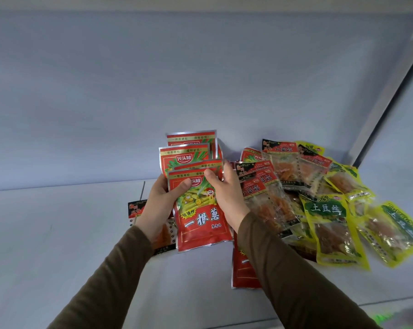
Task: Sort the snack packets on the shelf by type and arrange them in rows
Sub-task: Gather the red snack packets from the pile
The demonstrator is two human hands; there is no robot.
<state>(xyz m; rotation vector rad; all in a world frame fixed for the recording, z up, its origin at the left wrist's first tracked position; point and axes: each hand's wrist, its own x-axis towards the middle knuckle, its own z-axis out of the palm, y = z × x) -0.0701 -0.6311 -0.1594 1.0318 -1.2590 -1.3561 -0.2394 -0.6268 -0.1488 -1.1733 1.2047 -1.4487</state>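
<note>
Several red foil snack packets are fanned out upright above the middle of the white shelf. My left hand grips the stack from the left, thumb across the front packet. My right hand pinches the top right of the front packet, thumb on its face. To the right lies a loose pile: clear packets with red-and-black labels and yellow-green packets. Another red packet lies flat, partly under my right forearm. One clear red-labelled packet lies behind my left wrist, mostly hidden.
The shelf's pale back wall rises behind the packets. A dark upright post slants along the right side. The shelf's front edge runs below my right forearm. Bare shelf surface spreads to the left.
</note>
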